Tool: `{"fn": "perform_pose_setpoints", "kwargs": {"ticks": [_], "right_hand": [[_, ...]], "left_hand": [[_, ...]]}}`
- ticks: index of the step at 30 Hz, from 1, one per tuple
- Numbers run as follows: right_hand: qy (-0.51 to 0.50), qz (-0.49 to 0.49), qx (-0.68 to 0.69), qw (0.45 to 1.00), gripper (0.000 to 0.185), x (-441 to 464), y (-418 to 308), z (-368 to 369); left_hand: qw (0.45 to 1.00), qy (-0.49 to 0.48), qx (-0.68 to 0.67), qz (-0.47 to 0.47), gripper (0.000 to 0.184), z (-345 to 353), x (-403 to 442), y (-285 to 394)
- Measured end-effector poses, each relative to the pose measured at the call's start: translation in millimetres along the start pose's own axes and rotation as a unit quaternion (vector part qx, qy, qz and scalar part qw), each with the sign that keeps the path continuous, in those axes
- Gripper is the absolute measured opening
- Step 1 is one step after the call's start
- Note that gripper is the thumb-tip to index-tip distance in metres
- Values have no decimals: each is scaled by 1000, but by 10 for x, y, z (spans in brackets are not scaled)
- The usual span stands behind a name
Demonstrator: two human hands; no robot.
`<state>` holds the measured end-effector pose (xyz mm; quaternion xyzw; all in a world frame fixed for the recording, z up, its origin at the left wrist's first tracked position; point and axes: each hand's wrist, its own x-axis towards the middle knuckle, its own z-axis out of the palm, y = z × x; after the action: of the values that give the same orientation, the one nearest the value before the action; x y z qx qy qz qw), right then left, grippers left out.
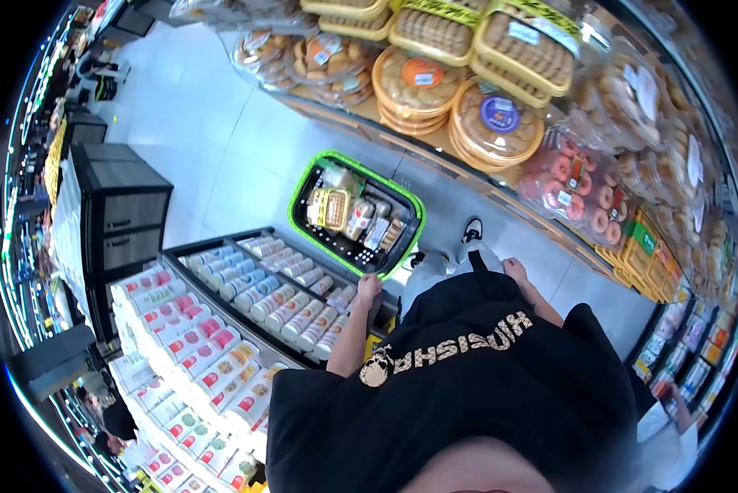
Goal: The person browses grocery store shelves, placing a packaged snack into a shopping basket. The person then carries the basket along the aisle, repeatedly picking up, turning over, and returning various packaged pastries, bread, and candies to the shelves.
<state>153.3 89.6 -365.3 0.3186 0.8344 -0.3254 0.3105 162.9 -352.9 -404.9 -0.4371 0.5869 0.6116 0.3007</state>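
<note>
My left hand [369, 288] is closed in a fist beside the near edge of a black shopping basket [303, 185] with a green rim; whether anything is inside its fingers is hidden. On the floor ahead of my feet, the basket holds a yellow-trayed pack of biscuits [329, 209] and several clear packs of baked goods [377, 228]. Down at my right side hangs my right hand [515, 269], its fingers curled with nothing showing in them. It is nearest my grey trouser leg [477, 261] and touches no goods.
To the right runs a bakery display with round boxes of pastries [497, 123], pink doughnuts [560, 174] and biscuit trays [523, 45]. Shelves of white canisters [295, 316] stand close on my left. Farther left is a grey cabinet [129, 209]. Another person's white sleeve [661, 440] shows behind at right.
</note>
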Motion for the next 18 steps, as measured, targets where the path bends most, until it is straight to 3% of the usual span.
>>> {"fn": "perform_pose_setpoints", "kwargs": {"ticks": [1, 4, 8, 10, 12, 14, 15, 16, 18], "right_hand": [[7, -9, 20, 1000, 35, 26, 50, -74], [-37, -66, 115, 990, 32, 50, 220, -397], [-46, -125, 131, 982, 27, 280, 315, -682], [-52, -125, 109, 985, 27, 218, 100, -948], [-78, -135, 149, 976, 28, 359, -32, -1093], [-89, -155, 173, 969, 28, 337, -358, -1338], [-96, -175, 160, 967, 28, 403, -463, -1393], [-100, -196, 146, 964, 28, 459, -562, -1449], [-144, -219, 218, 940, 26, 339, -864, -1608]], "left_hand": [[997, 4, -55, 50, 17, 219, -50, 199], [996, -2, -29, 85, 21, 798, -113, 723], [986, -69, -17, 149, 26, 1513, -386, 1133], [987, -86, -76, 111, 29, 1853, -559, 1113], [966, -182, -176, 43, 31, 2135, -553, 856], [971, -231, -13, 55, 30, 2339, -804, 907], [961, -263, -75, 38, 29, 2347, -750, 995], [970, -218, -103, -2, 30, 2454, -1042, 1367], [967, -218, -16, 132, 33, 2509, -1048, 1807]]}}
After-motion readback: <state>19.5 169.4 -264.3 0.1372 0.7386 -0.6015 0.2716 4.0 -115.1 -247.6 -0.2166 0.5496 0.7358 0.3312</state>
